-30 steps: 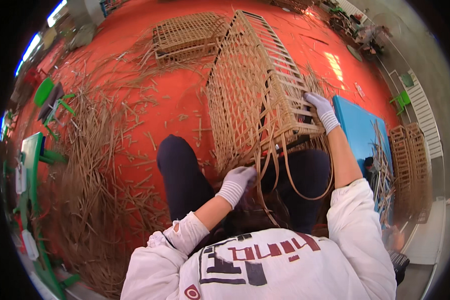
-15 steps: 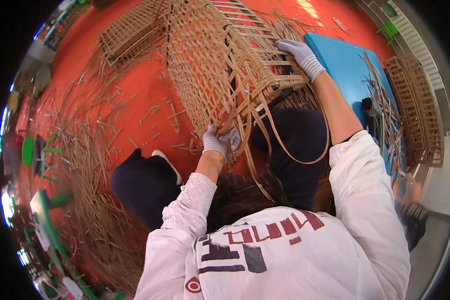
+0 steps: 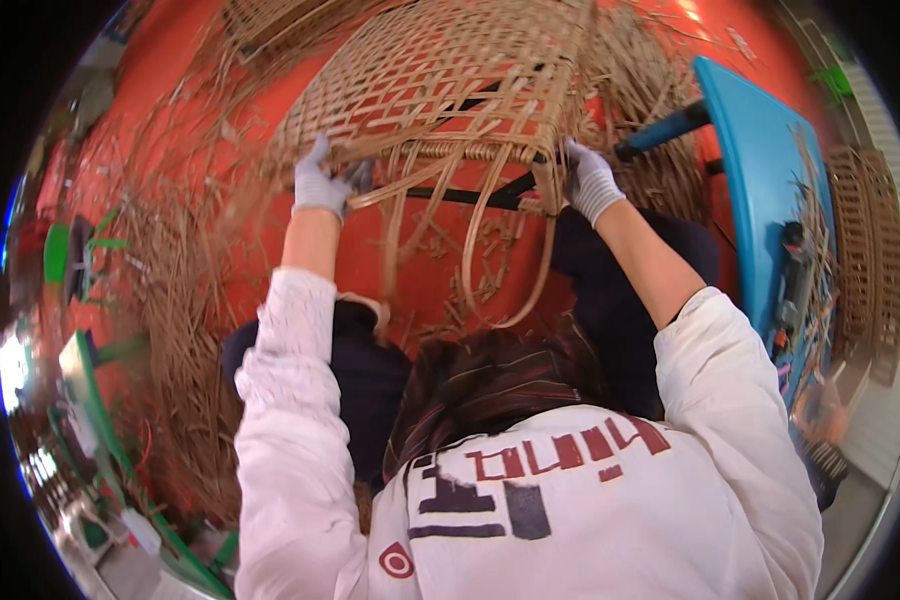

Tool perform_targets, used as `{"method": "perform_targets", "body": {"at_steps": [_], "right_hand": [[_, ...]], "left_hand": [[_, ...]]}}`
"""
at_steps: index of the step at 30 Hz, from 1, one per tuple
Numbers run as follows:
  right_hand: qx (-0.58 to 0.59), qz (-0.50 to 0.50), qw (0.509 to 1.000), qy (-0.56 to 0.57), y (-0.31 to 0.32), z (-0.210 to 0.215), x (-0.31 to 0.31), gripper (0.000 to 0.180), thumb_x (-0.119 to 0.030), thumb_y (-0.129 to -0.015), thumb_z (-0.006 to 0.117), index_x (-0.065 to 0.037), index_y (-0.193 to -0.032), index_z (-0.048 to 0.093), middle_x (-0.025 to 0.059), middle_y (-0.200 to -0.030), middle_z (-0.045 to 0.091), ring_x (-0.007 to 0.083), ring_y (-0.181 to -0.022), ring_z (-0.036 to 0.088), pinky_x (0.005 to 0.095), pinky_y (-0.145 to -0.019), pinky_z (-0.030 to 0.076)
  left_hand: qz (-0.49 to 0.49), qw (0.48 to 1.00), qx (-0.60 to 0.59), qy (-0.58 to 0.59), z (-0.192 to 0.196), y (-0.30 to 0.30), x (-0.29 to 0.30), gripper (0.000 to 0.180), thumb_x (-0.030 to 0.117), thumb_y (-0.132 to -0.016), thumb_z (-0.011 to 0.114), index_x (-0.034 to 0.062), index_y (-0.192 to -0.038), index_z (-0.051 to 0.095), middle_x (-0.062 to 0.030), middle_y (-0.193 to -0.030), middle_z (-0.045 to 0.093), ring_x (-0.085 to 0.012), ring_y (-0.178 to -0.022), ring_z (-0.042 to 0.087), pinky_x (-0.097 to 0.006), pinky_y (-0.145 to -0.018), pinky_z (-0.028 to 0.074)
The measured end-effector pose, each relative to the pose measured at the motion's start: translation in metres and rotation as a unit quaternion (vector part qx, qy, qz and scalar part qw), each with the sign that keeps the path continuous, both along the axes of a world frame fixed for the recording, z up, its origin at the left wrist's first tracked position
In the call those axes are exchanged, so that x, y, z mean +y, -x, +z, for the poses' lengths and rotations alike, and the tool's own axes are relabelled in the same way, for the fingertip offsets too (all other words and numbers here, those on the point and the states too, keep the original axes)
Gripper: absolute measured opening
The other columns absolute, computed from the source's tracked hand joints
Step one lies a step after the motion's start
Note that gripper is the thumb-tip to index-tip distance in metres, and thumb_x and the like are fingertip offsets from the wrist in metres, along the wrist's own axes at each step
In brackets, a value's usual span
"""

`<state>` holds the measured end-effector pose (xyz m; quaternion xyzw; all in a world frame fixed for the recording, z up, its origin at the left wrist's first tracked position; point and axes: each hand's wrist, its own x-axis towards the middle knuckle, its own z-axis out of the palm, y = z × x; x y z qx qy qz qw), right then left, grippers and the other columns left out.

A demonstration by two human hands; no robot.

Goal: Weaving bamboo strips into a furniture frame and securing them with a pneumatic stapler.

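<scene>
A large wicker piece [image 3: 440,85], open lattice woven from tan strands over a dark frame, stands tilted in front of me. Both hands wear pale gloves with striped cuffs. At its near left corner, my left hand [image 3: 322,185] is closed on the woven edge, fingers partly blurred. My right hand [image 3: 592,182] grips the near right corner; some of its fingers are hidden behind the edge. Loose strands [image 3: 470,270] dangle from the near edge between my hands, one bent into a long loop.
A blue table [image 3: 760,190] stands at the right with strands and a dark tool [image 3: 795,285] on it. Heaped cane strips [image 3: 180,380] cover the red floor at left; another wicker piece [image 3: 270,25] lies far left. Wicker panels [image 3: 870,250] lean at far right. A green-edged stand [image 3: 100,420] is near left.
The wicker piece has turned so that its near edge now runs across in front of me. My left hand has moved left and farther away; my right hand has come nearer along the right corner.
</scene>
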<state>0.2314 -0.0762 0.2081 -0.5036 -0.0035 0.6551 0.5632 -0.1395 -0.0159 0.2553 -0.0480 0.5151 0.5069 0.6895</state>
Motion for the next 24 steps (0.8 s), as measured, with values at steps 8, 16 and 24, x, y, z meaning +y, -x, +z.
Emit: {"method": "perform_targets", "body": {"at_steps": [8, 16, 24], "right_hand": [[0.051, 0.017, 0.990, 0.133, 0.160, -0.092, -0.004, 0.020, -0.013, -0.098, 0.048, -0.001, -0.114, 0.054, 0.0171, -0.107, 0.062, 0.0338, -0.101, 0.059, 0.0491, -0.091, 0.051], [0.196, 0.096, 0.965, 0.145, 0.327, -0.171, 0.030, 0.017, -0.018, -0.102, 0.048, -0.008, -0.115, 0.051, 0.0148, -0.105, 0.063, 0.0325, -0.092, 0.061, 0.0524, -0.078, 0.054], [-0.122, 0.643, 0.747, 0.116, 0.333, -0.177, 0.079, 0.031, -0.027, -0.099, 0.048, -0.003, -0.114, 0.061, 0.0156, -0.100, 0.068, 0.0291, -0.089, 0.069, 0.0410, -0.068, 0.058]], "left_hand": [[0.023, 0.998, 0.060, -0.014, -0.031, 0.105, 0.055, 0.050, 0.033, -0.089, 0.068, 0.0026, -0.123, 0.048, -0.0225, -0.125, 0.053, -0.0436, -0.114, 0.054, -0.059, -0.086, 0.052], [-0.037, 0.949, 0.313, 0.004, -0.039, 0.211, 0.093, 0.096, 0.058, -0.082, 0.067, 0.0026, -0.151, 0.027, -0.0199, -0.148, 0.039, -0.0310, -0.139, 0.035, -0.052, -0.114, 0.021], [0.113, 0.880, 0.460, 0.020, -0.048, 0.374, 0.035, 0.057, 0.042, -0.089, 0.065, 0.0016, -0.129, 0.057, -0.0099, -0.130, 0.060, -0.0206, -0.117, 0.055, -0.037, -0.101, 0.040]]}}
